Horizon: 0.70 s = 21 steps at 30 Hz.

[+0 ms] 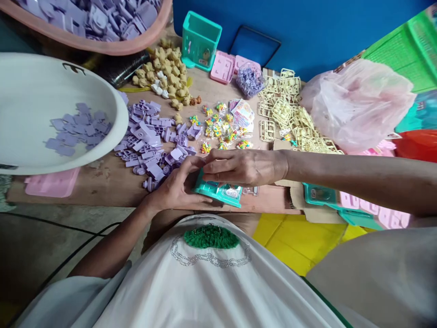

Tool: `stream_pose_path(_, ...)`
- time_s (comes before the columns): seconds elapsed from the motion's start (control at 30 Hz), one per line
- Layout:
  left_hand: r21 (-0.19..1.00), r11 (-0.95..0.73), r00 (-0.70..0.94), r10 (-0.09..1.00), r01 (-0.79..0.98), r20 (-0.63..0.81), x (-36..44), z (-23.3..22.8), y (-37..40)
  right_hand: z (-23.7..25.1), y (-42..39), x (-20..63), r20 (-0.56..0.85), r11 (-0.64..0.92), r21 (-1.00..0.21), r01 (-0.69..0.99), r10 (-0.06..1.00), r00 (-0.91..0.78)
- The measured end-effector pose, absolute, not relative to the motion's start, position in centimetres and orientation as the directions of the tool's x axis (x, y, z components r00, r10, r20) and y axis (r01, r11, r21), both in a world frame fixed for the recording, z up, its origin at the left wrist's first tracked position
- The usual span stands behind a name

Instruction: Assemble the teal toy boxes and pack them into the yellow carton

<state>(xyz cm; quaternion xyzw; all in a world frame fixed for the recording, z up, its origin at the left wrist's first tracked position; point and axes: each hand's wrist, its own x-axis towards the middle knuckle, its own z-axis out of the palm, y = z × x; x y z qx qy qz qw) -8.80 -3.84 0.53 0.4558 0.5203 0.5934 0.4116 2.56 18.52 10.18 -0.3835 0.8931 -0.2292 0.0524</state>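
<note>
A teal plastic box (218, 193) lies tilted at the table's front edge, close to my body. My left hand (175, 186) grips it from the left, with the thumb along its near side and the fingers behind it. From the right, my right hand (244, 167) reaches over the box. Its fingers are bent and pressed together at the box's upper side; what they may hold is hidden. Beyond my hands lie small bags of colourful pieces (221, 130) and a stack of printed cards (243, 114). Loose purple plastic parts (145, 136) are heaped to the left.
A white basin (118, 136) and a pink tub (150, 38) hold purple parts. Tan animal figures (167, 64), a second teal box (201, 41) and pink trays (222, 67) stand at the back. Cream part frames (283, 109) and a plastic bag (358, 102) lie right.
</note>
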Motion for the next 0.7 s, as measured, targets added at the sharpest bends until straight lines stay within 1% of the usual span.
stream_pose_path(0.1,0.992,-0.127,-0.222,0.967,-0.001,0.123,-8.9,0.0,-3.9,10.7,18.3,2.1,0.063,0.623,-0.441,-0.646,-0.696,-0.715)
stream_pose_path(0.17,0.993,-0.119,-0.210,0.971,0.007,0.118,-9.0,-0.5,-4.0,11.2,18.0,1.8,0.028,0.630,-0.396,-0.668,-0.719,-0.695)
stream_pose_path(0.2,0.992,-0.124,-0.207,0.970,0.012,0.123,-9.0,-0.8,-4.1,11.4,17.9,1.8,0.023,0.626,-0.346,-0.699,-0.739,-0.673)
stream_pose_path(0.3,0.986,-0.158,-0.210,0.964,0.049,0.164,-9.1,-1.1,-4.1,11.2,17.7,2.1,0.055,0.599,-0.131,-0.790,-0.791,-0.609)
stream_pose_path(0.33,0.985,-0.161,-0.212,0.962,0.059,0.170,-9.1,-1.0,-4.0,10.8,17.7,2.4,0.068,0.598,-0.078,-0.798,-0.795,-0.602)
stream_pose_path(0.37,0.986,-0.155,-0.213,0.963,0.065,0.166,-9.1,-0.8,-4.0,10.4,17.8,2.7,0.079,0.605,-0.050,-0.794,-0.791,-0.607)
stream_pose_path(0.43,0.990,-0.129,-0.211,0.967,0.064,0.140,-9.1,-0.3,-3.9,9.4,17.9,3.3,0.100,0.648,-0.066,-0.758,-0.752,-0.652)
stream_pose_path(0.53,0.991,-0.115,-0.199,0.972,0.066,0.126,-9.3,0.3,-3.8,8.5,18.1,3.7,0.121,0.700,-0.160,-0.696,-0.686,-0.717)
stream_pose_path(0.7,0.986,-0.134,-0.216,0.964,0.096,0.152,-9.3,0.2,-3.8,8.4,17.8,5.0,0.146,0.705,-0.299,-0.643,-0.632,-0.761)
